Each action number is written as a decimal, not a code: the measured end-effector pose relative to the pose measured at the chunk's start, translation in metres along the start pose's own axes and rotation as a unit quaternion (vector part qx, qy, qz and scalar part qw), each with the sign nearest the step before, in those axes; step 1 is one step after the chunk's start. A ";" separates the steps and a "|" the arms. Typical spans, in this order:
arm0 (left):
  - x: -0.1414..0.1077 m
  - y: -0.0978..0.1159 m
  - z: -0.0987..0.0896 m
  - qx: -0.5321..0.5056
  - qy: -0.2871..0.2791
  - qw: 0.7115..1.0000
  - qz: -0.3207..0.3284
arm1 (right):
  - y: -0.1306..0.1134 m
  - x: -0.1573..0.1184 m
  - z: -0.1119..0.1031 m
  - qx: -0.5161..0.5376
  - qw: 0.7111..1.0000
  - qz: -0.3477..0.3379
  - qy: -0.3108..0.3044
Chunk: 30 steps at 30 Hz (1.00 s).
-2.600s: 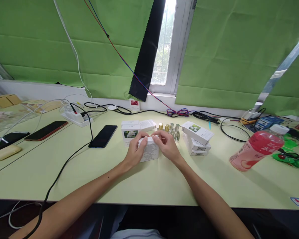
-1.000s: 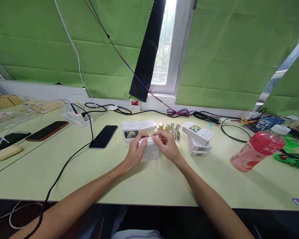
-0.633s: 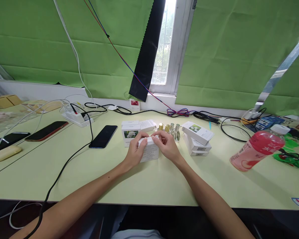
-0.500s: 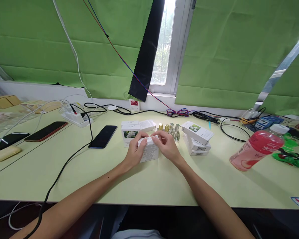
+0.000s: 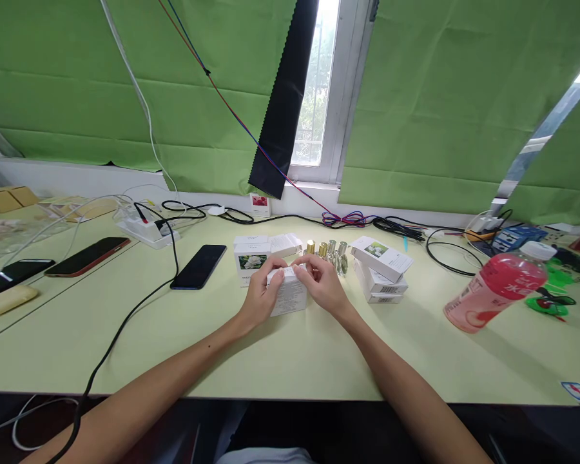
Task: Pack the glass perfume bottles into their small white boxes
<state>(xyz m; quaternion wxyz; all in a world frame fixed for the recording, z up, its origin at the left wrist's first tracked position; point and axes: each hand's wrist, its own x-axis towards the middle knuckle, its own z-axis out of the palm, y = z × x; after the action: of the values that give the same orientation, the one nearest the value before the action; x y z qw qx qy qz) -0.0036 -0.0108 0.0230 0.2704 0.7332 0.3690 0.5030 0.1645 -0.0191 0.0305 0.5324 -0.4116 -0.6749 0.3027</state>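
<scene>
A small white carton (image 5: 290,298) with fine print stands on the table between my hands. My left hand (image 5: 263,289) grips its left side, with the thumb at the top edge. My right hand (image 5: 321,281) holds the top right corner, its fingers bent over the upper edge. Just behind, several small glass bottles (image 5: 341,258) with gold and silver caps stand partly hidden by my right hand. White boxes with a flower picture (image 5: 252,261) stand behind my left hand. Another white flower box (image 5: 381,256) lies on a stack to the right.
A pink drink bottle (image 5: 495,290) stands at the right. On the left lie a dark phone (image 5: 199,266), a red-edged phone (image 5: 87,256) and a white power strip (image 5: 147,232). A black cable (image 5: 125,322) crosses the table's left part and hangs over the front edge.
Both hands keep their hold on the carton, with hardly any movement. The view has shifted very slightly. At the far right, the green object behind the drink bottle looks different.
</scene>
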 end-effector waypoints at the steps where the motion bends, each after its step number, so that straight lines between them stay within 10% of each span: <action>1: 0.000 0.000 0.000 -0.001 0.000 1.000 0.000 | 0.000 0.000 0.000 0.001 1.000 0.000 0.000; 30: 0.000 -0.002 0.000 -0.005 0.005 1.000 0.019 | -0.001 0.001 -0.001 0.011 1.000 -0.006 -0.003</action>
<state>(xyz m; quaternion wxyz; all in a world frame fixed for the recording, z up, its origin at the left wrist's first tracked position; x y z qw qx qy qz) -0.0044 -0.0100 0.0213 0.2625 0.7360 0.3543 0.5136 0.1649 -0.0187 0.0314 0.5365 -0.4007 -0.6758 0.3081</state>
